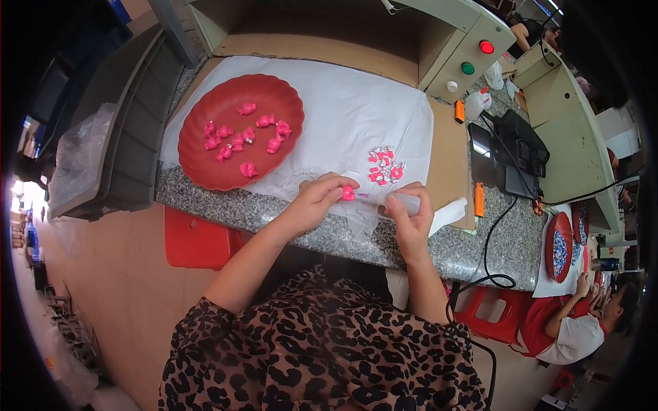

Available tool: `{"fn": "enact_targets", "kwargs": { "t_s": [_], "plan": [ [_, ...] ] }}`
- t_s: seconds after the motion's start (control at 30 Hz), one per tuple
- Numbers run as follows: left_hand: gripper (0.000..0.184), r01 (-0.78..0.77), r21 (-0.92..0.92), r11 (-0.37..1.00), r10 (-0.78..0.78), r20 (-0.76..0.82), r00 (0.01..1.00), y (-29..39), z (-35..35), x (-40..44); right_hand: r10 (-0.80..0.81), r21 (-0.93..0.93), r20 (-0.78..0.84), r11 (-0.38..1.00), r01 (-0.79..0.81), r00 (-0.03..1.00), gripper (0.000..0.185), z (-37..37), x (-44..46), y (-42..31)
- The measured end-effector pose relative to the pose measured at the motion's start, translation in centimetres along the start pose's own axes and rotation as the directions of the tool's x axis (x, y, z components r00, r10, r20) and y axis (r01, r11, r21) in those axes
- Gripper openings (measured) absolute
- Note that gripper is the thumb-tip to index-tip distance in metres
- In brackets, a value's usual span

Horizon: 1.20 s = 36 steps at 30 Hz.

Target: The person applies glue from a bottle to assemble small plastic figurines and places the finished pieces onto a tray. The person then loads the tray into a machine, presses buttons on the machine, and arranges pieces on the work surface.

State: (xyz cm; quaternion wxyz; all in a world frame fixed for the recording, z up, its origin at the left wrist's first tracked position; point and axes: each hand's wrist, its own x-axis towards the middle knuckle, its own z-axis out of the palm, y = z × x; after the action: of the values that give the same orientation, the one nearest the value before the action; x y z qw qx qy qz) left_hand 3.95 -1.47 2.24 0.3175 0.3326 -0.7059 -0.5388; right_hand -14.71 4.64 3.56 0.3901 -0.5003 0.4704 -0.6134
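My left hand (317, 200) pinches a small pink figure (348, 193) between thumb and fingers, just over the front edge of the white paper. In my right hand (415, 222) is a translucent squeeze bottle (403, 203), tilted on its side. Its narrow tip (364, 195) points left and is close to the pink figure; whether they touch I cannot tell. Beyond my hands lies a loose group of small pink and silver pieces (385, 166). To the left, a red scalloped plate (205, 103) holds several more pink figures (238, 142).
White paper (336, 103) covers much of the speckled stone bench (452, 255). A grey bin (123, 130) stands at left. On the right are orange lighters (479, 199), a phone (482, 147) and a black cable (487, 246). A co-worker (572, 325) sits further right.
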Motion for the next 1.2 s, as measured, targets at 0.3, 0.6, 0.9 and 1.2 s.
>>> {"fn": "enact_targets", "kwargs": {
  "t_s": [0.3, 0.6, 0.9, 1.2],
  "plan": [
    [0.02, 0.004, 0.008, 1.0, -0.004, -0.035, 0.999, -0.5, 0.2, 0.0, -0.031, -0.05, -0.025, 0.998, 0.03, 0.999, 0.017, 0.1, -0.2, 0.1],
    [0.02, -0.014, 0.045, 0.999, 0.016, -0.06, 0.998, -0.6, 0.3, 0.0, -0.063, -0.104, -0.021, 0.993, 0.06, 0.998, 0.018, 0.0, -0.4, 0.4],
    [0.02, 0.013, -0.016, 1.0, -0.014, -0.064, 0.998, -0.5, 0.4, 0.0, -0.088, -0.143, -0.028, 0.986, 0.083, 0.996, 0.018, 0.1, -0.6, 0.7],
    [0.02, 0.044, -0.098, 0.994, -0.052, -0.072, 0.996, -0.7, 0.5, -0.1, -0.085, -0.124, -0.047, 0.989, 0.079, 0.995, 0.018, 0.3, -0.7, 1.0]
  ]
}}
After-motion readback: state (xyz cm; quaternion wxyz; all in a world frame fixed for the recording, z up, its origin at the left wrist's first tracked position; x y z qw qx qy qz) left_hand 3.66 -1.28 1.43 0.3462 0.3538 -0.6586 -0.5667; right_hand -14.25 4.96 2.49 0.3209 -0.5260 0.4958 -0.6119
